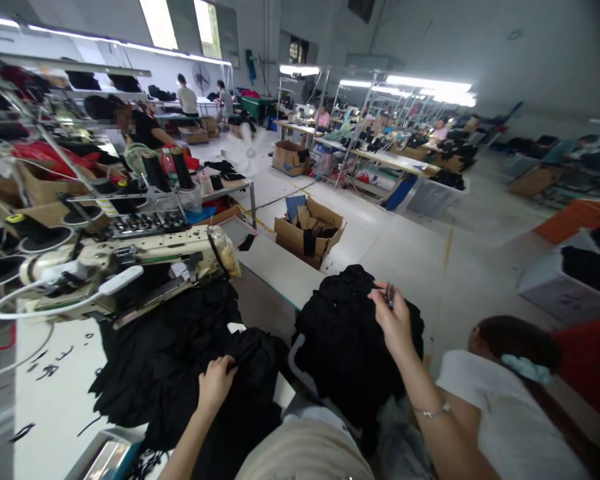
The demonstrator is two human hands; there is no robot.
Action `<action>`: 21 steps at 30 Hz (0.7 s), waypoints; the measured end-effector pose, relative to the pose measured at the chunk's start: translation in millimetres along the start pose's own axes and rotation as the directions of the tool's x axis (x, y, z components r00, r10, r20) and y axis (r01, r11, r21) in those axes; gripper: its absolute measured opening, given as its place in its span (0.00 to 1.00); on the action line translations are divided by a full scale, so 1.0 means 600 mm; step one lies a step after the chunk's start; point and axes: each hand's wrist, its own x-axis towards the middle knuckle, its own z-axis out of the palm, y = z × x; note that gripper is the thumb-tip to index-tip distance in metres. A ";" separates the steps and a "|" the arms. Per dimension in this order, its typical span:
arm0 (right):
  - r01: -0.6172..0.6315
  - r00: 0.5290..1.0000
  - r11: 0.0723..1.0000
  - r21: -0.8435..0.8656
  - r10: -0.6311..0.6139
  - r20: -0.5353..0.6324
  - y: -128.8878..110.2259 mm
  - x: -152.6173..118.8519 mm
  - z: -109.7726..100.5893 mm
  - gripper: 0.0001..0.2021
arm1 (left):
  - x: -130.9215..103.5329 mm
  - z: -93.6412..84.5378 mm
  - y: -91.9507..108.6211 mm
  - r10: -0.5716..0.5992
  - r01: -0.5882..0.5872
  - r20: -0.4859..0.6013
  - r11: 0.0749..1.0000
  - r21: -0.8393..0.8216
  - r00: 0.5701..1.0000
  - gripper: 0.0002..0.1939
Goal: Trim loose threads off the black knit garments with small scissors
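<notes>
Left hand (217,383), black cloth (165,367) beneath, touching

Here's the black cloth (160,370), limp and rumpled, sprawling across the white table (55,360), bunching up towards its right side (deep folds there), while a small dark tool (390,295) is held up, roughly upright.

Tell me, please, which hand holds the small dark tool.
The right hand holds the tool near the black heap; the left hand touches black fabric by the sewing machine.
</notes>
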 end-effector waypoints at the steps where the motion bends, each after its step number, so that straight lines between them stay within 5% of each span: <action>1: -0.046 0.991 0.999 0.000 0.046 0.123 0.004 -0.014 0.022 0.19 | 0.007 -0.007 -0.003 0.010 -0.010 -0.002 0.999 -0.032 1.000 0.09; 3: -0.121 0.928 0.992 -0.023 0.121 0.352 0.018 -0.053 0.073 0.16 | 0.020 -0.024 -0.008 0.048 -0.047 0.001 0.992 -0.114 0.999 0.11; 6: -0.177 0.827 0.981 -0.073 0.189 0.529 0.051 -0.129 0.162 0.08 | 0.032 -0.045 -0.010 0.109 -0.108 -0.008 0.967 -0.232 0.994 0.12; 12: -0.316 0.660 0.927 -0.202 0.368 0.655 0.107 -0.243 0.299 0.09 | 0.015 -0.065 0.016 0.183 -0.177 -0.026 0.891 -0.417 0.983 0.16; 16: -0.316 0.656 0.937 -0.150 0.330 0.679 0.087 -0.216 0.319 0.06 | -0.006 -0.095 0.043 0.208 -0.196 -0.035 0.833 -0.517 0.978 0.20; 21: -0.167 0.693 0.984 0.066 0.070 0.718 0.002 -0.112 0.283 0.03 | -0.018 -0.160 0.077 0.185 -0.227 -0.132 0.796 -0.560 0.974 0.18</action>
